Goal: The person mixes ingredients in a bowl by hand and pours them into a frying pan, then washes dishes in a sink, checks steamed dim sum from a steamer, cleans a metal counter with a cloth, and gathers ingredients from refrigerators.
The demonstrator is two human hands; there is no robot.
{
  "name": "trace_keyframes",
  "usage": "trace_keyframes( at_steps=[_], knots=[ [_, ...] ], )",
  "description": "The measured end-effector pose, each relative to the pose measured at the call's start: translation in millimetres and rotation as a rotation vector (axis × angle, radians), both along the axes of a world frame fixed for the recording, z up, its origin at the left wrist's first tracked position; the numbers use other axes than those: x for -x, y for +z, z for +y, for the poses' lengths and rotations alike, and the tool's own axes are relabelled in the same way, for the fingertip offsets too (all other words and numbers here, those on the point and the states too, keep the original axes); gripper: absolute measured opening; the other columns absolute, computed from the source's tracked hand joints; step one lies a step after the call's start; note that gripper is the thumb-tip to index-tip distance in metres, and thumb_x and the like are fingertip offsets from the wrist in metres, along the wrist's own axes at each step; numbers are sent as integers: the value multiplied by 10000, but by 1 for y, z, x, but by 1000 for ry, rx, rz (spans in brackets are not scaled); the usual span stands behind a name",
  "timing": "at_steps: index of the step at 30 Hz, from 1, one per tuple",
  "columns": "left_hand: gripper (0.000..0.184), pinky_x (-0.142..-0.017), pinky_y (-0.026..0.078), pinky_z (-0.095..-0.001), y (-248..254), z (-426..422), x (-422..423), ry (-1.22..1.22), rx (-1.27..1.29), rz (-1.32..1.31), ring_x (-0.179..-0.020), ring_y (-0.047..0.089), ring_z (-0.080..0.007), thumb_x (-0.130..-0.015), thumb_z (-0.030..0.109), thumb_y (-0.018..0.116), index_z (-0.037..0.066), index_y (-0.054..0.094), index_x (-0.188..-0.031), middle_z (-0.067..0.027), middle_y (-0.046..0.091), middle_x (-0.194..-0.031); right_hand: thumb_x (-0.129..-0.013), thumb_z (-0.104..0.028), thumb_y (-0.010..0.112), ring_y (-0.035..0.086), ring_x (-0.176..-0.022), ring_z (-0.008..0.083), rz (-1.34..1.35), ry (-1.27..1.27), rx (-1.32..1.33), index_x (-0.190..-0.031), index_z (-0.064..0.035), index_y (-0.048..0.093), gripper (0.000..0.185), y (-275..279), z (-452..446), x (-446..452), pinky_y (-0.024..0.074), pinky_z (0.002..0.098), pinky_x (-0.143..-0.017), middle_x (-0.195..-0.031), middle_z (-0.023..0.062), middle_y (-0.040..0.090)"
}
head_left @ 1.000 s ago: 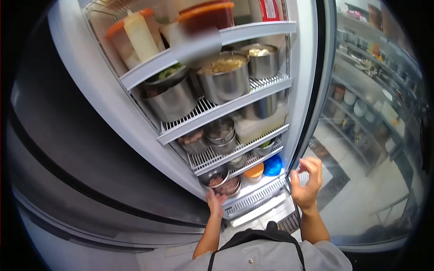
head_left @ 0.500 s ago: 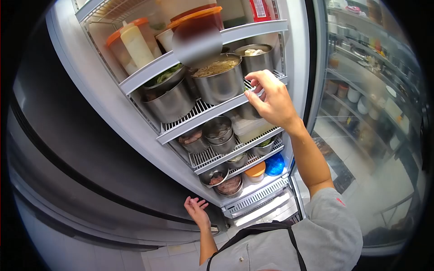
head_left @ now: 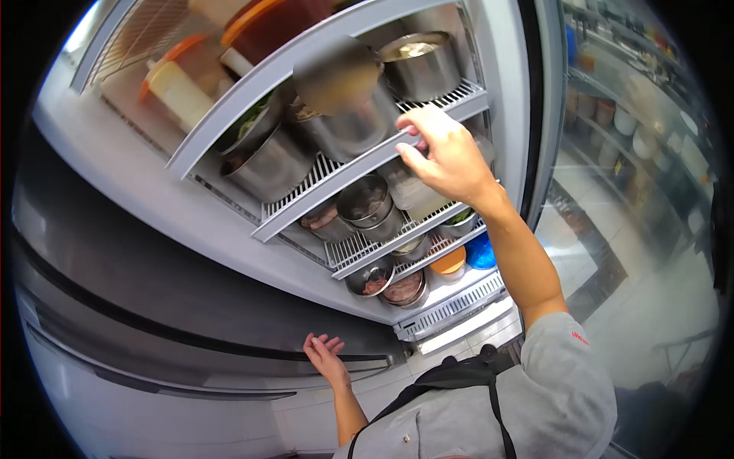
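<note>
My right hand (head_left: 445, 159) is raised in front of the open fridge, near the edge of a wire shelf (head_left: 336, 180). Its fingers are curled and stand apart from the thumb, with nothing between them. Beyond it on that shelf is a round steel pot (head_left: 424, 73) with pale contents. Left of this pot, a larger steel pot (head_left: 348, 130) is partly covered by a blurred patch. A clear plastic container (head_left: 413, 191) sits on the shelf below, partly hidden by my hand. Low at the left, my left hand (head_left: 325, 358) is open and empty beside the dark fridge side.
Another steel pot (head_left: 267, 164) stands at the left, near leafy greens (head_left: 248, 122). Lower down are steel bowls (head_left: 363, 199), an orange-lidded tub (head_left: 449, 262) and a blue bag (head_left: 482, 251). The glass door (head_left: 604, 206) stands open at the right.
The view has tilted and come closer to the shelves. My right hand has shifted slightly left and down in view and is still empty. My left hand stays low and open.
</note>
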State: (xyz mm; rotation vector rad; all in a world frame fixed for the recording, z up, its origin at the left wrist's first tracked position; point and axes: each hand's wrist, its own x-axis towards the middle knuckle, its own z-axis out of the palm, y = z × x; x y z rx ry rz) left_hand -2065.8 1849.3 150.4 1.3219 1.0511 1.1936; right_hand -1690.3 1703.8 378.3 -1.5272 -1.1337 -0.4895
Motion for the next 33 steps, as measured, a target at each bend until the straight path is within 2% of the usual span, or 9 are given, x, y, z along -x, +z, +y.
trace_keyframes(
  at_steps=[2,5,8,10,13,15,19,28,33],
  knots=[
    [376,-668,527,-320,16,2,-6,-6,-23,25,-803,603,-197,-1022,319,410,45,401,-1279,-111,523,-1043,-820,-174,644,618,-810,351,-44,-31,-33,-1102,-84,543,313,-5,6,-4,511,440,-704,-978,160,562],
    [309,-685,511,-291,85,8,-29,-60,-484,106,-819,585,-161,-1015,200,433,11,425,-1260,-103,535,-1040,-831,-256,673,619,-853,375,-35,-153,-61,-1258,-177,511,463,3,20,2,528,472,-671,-1001,183,545],
    [291,-751,492,-260,174,31,-82,-102,-987,115,-857,566,-137,-980,93,500,-14,452,-1247,-92,542,-1031,-777,-349,734,602,-867,442,-201,-328,-62,-1259,-195,507,555,19,53,0,525,507,-689,-1036,238,507],
    [358,-879,471,-287,227,42,-121,-120,-934,207,-1008,548,-156,-932,50,579,-26,473,-1265,-107,552,-1089,-748,-380,752,593,-885,458,-110,-303,135,-1229,-181,513,572,29,68,-5,525,516,-691,-1040,251,503],
    [493,-871,477,-399,278,71,-174,24,-1049,526,-983,585,-338,-864,272,664,45,508,-1273,-223,572,-1119,-727,-441,761,634,-832,461,-88,-370,153,-1147,-137,523,570,39,78,-12,525,523,-670,-1000,287,584],
    [591,-890,454,-467,280,104,-191,107,-995,719,-992,562,-430,-808,405,688,74,513,-1265,-280,565,-1125,-740,-436,752,644,-818,452,-57,-349,206,-1171,-124,518,582,43,80,-19,527,520,-668,-971,270,609],
    [598,-877,452,-480,284,111,-200,108,-907,621,-989,561,-437,-771,455,715,79,558,-1208,-288,577,-1088,-754,-433,739,647,-825,447,-74,-407,250,-1217,-131,509,599,45,90,-27,529,508,-663,-959,256,616],
    [514,-819,464,-426,283,86,-198,174,-939,343,-900,590,-381,-708,431,790,12,642,-967,-224,597,-952,-787,-254,721,641,-850,445,-105,-392,254,-1333,-154,441,622,49,94,-14,540,505,-685,-1035,265,554],
    [504,-789,471,-391,291,95,-195,137,-870,277,-861,596,-331,-683,404,819,-9,639,-910,-186,608,-923,-816,-307,699,625,-860,460,-168,-421,153,-1339,-184,452,591,38,100,-24,531,517,-697,-1031,277,537]
  ],
)
